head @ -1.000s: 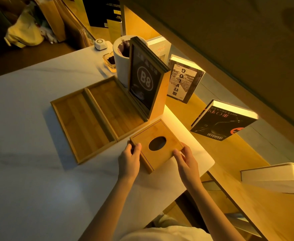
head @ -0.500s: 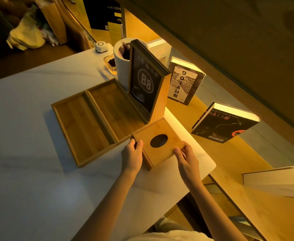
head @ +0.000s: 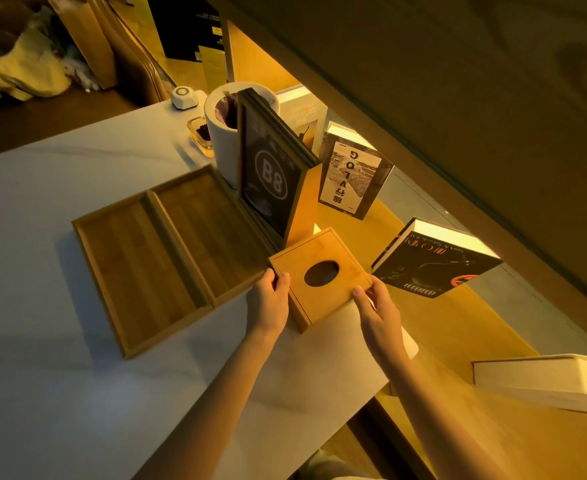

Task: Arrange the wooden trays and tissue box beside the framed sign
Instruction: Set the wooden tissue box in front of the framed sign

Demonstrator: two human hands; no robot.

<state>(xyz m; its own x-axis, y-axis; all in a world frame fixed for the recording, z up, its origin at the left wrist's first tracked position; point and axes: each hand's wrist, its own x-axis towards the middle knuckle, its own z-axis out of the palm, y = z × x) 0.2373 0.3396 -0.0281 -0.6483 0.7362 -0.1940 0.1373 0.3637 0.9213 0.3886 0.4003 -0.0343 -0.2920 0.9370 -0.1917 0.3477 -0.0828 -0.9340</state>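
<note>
A square wooden tissue box (head: 333,252) with an oval hole in its lid sits on the white table, touching the base of the framed sign (head: 269,181) marked "B8". My left hand (head: 268,303) grips the box's left corner. My right hand (head: 380,311) holds its right corner. Two shallow wooden trays lie side by side to the left of the sign: the near tray (head: 136,271) and the far tray (head: 205,226), whose long edges touch.
A white cylindrical pot (head: 221,147) and a small glass dish (head: 202,133) stand behind the sign. Books lean on the lit wooden shelf: one with a pale cover (head: 352,174), one black (head: 434,265), one white (head: 545,379). The table's right edge (head: 378,386) is near my right forearm.
Both hands have slid the tissue box a little farther away, toward the sign's base. The trays have stayed put.
</note>
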